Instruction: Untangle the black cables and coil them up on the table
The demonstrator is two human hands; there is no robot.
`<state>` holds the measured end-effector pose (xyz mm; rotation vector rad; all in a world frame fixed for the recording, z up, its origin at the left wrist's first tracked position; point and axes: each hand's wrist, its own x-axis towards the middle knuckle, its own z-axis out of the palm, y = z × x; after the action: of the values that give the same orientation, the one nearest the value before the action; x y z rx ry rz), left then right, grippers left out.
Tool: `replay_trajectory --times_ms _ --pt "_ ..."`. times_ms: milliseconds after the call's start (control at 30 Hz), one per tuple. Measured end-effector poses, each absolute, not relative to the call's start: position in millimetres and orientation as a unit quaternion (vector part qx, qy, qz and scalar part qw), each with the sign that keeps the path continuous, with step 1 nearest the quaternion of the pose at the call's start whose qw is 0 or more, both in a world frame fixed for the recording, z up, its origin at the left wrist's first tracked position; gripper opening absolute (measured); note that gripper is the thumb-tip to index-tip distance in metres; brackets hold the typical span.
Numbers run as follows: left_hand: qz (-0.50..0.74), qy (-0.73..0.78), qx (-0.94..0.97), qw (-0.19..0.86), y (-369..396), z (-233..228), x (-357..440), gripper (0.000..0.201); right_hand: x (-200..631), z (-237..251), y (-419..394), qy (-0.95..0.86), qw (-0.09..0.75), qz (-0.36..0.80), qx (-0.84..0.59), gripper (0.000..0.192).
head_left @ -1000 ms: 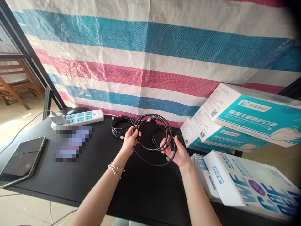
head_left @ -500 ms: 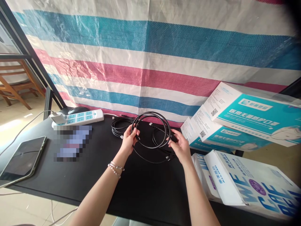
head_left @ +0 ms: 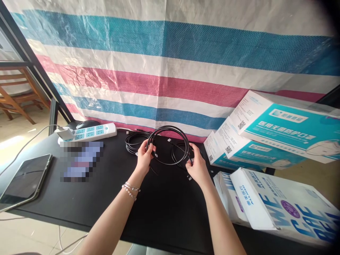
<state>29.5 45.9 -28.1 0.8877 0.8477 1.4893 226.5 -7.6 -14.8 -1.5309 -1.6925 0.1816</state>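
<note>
Between my hands a black cable (head_left: 168, 163) is held up in round loops above the dark table. My left hand (head_left: 145, 156) pinches the left side of the loops between thumb and fingers. On the right side my right hand (head_left: 196, 163) has its fingers closed around the same cable. Behind my left hand a second coiled black cable (head_left: 130, 143) lies on the table. Another black cable (head_left: 175, 150) with a pale connector rests behind the loops, partly hidden by them and by my right hand.
A white power strip (head_left: 106, 130) with a plugged-in charger stands at the back left, near a black mouse (head_left: 91, 124). A tablet (head_left: 25, 182) and a blurred-out item (head_left: 83, 161) lie left. Mask boxes (head_left: 287, 124) and white cartons (head_left: 281, 202) fill the right. Striped sheeting (head_left: 164, 67) hangs behind.
My right hand has shifted slightly left, and the loops are drawn closer together. The strand that hung below them is now mostly gathered up. My left hand has barely moved.
</note>
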Motion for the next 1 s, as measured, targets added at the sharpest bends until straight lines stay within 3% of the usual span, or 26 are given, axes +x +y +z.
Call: replay_trajectory --times_ms 200,400,600,1000 --pt "0.641 0.342 0.381 0.572 46.1 -27.8 28.2 0.037 230.5 -13.3 -3.8 -0.546 0.554 0.31 -0.547 0.058" --pt "0.634 0.295 0.365 0.614 44.0 -24.2 26.8 0.035 236.2 -7.7 -4.1 -0.391 0.66 0.468 -0.438 0.044" --pt "0.637 0.267 0.353 0.631 42.0 -17.7 25.2 0.03 235.6 -0.4 -8.4 -0.31 0.657 0.567 -0.387 0.053" --pt "0.647 0.286 0.355 0.611 41.6 -16.2 25.0 0.03 240.0 -2.1 -8.3 -0.295 0.643 0.609 -0.358 0.032"
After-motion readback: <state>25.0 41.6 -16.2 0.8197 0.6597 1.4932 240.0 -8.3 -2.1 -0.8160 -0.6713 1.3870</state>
